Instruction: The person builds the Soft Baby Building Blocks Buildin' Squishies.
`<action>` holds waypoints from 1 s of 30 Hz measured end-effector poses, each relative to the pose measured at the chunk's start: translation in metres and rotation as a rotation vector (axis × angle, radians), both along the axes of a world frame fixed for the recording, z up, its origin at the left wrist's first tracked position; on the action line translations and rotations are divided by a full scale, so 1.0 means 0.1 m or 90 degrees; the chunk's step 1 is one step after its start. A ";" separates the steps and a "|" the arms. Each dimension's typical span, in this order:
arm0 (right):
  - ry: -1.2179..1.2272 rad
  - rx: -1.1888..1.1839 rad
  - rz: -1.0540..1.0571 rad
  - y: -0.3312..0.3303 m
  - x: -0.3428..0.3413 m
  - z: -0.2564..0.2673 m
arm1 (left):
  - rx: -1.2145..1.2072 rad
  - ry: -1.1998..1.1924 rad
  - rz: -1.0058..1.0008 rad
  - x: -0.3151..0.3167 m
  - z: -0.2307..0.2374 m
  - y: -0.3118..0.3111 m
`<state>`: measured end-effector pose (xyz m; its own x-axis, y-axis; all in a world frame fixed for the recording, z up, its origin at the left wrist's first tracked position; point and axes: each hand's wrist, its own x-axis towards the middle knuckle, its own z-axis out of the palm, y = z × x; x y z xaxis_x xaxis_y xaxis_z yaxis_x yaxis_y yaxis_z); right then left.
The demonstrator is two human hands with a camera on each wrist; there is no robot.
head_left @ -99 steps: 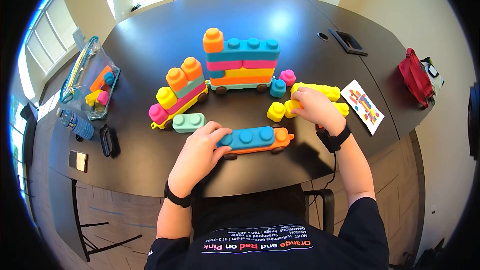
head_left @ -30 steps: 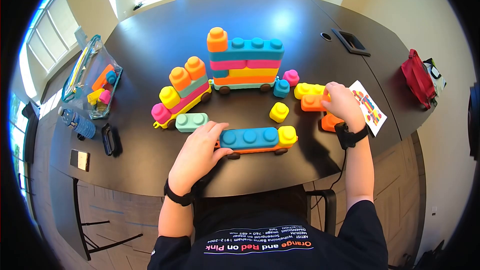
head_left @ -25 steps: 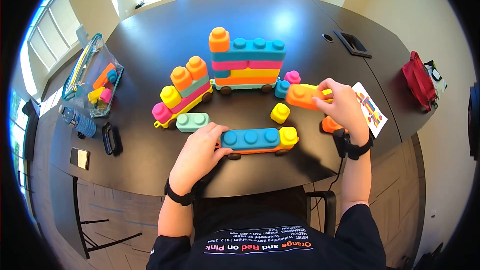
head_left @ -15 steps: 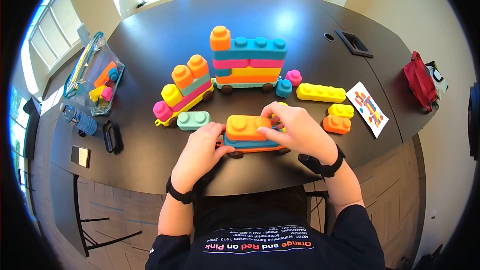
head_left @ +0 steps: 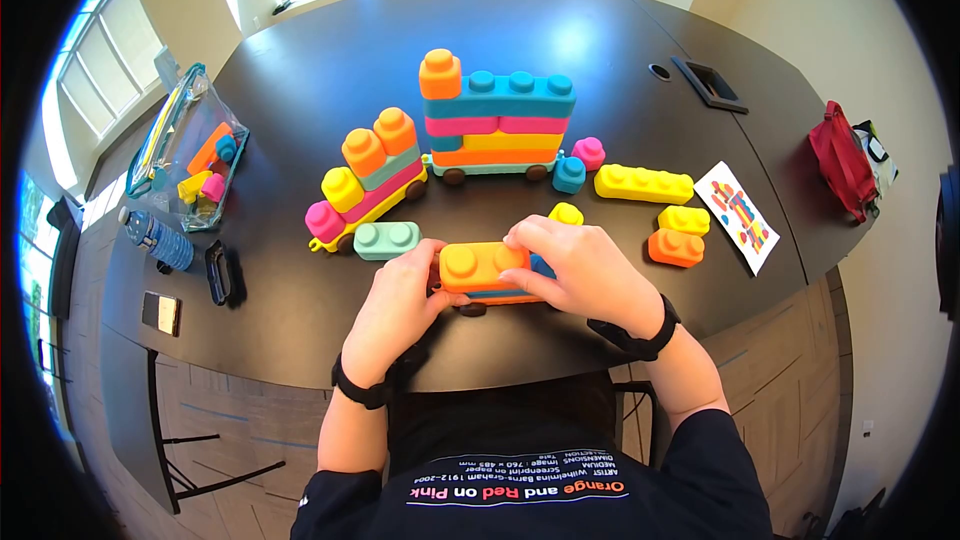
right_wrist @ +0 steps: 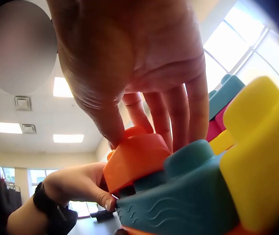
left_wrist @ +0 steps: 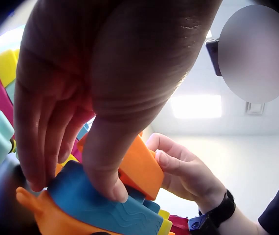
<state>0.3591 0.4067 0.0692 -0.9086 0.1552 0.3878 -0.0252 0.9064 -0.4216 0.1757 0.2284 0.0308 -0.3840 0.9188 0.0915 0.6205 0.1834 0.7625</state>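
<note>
My left hand (head_left: 398, 285) grips the left end of a long blue block (left_wrist: 80, 196), which sits on an orange wheeled base (left_wrist: 56, 215). With thumb and fingers, my right hand (head_left: 590, 275) pinches an orange two-stud block (head_left: 468, 270). That orange block lies over the left part of the blue block, slightly tilted in the right wrist view, with a gap showing beneath it. At the base's right end a yellow block (right_wrist: 256, 166) stands beside the blue one; my right hand hides it in the head view.
Behind stand a tall block wagon (head_left: 500, 130) and a yellow-based one (head_left: 375, 195). Loose blocks lie around: mint (head_left: 388, 240), small yellow (head_left: 566, 213), long yellow (head_left: 643, 183), orange (head_left: 676, 248). A picture sheet (head_left: 738, 220) is right; a water bottle (head_left: 157, 238) and clear bag (head_left: 190, 160) left.
A yellow block has gone onto the base's right end. My right hand has picked up the orange block at the right and carried it left over the blue block. My left hand has stayed put.
</note>
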 end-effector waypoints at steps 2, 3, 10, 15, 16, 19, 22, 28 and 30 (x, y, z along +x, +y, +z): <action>-0.069 0.032 -0.031 -0.04 0.02 0.01 | 0.005 -0.035 0.005 -0.01 0.00 -0.01; -0.069 0.031 -0.031 -0.05 0.02 -0.01 | -0.001 0.009 -0.012 -0.01 0.03 -0.03; 0.016 0.054 -0.019 -0.06 0.01 -0.11 | 0.084 0.086 -0.039 0.06 0.14 -0.04; -0.002 0.017 -0.026 -0.01 0.06 -0.09 | 0.106 0.098 -0.049 0.07 0.15 -0.01; 0.012 0.011 -0.002 0.07 0.09 -0.08 | 0.104 0.105 -0.046 0.06 0.16 -0.01; 0.016 0.018 -0.081 0.31 0.31 0.00 | 0.088 0.099 -0.040 0.05 0.17 -0.02; 0.005 0.083 -0.245 0.68 0.67 0.00 | 0.093 0.078 -0.040 0.05 0.15 -0.02; -0.200 0.049 -0.375 1.16 1.27 -0.14 | 0.093 0.076 -0.032 0.07 0.14 -0.02; -0.199 0.068 -0.379 1.21 1.36 -0.24 | 0.085 0.071 -0.032 0.07 0.14 -0.02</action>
<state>0.4950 0.5277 0.0449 -0.7518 0.6391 0.1622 0.5994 0.7650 -0.2356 0.1824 0.2263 0.0450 -0.3190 0.9133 0.2533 0.7086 0.0523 0.7037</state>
